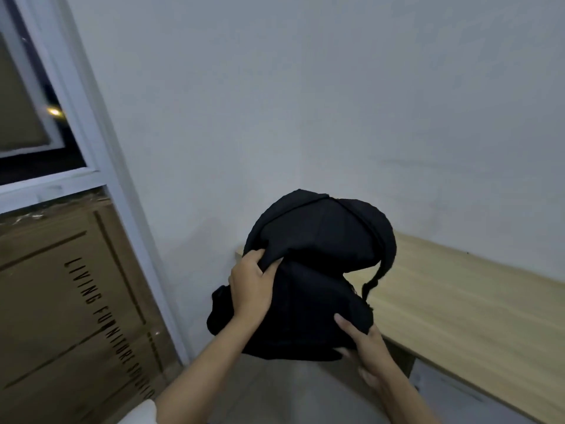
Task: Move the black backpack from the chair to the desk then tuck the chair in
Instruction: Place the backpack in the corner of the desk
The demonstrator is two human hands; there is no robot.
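You have the black backpack (308, 270) gripped in both hands at the counter's (458, 301) left end, your left hand (251, 286) bunching fabric on its left side (fingers clenched) and your right hand (367, 350) clasping its bottom right corner, against the white wall (305, 102).
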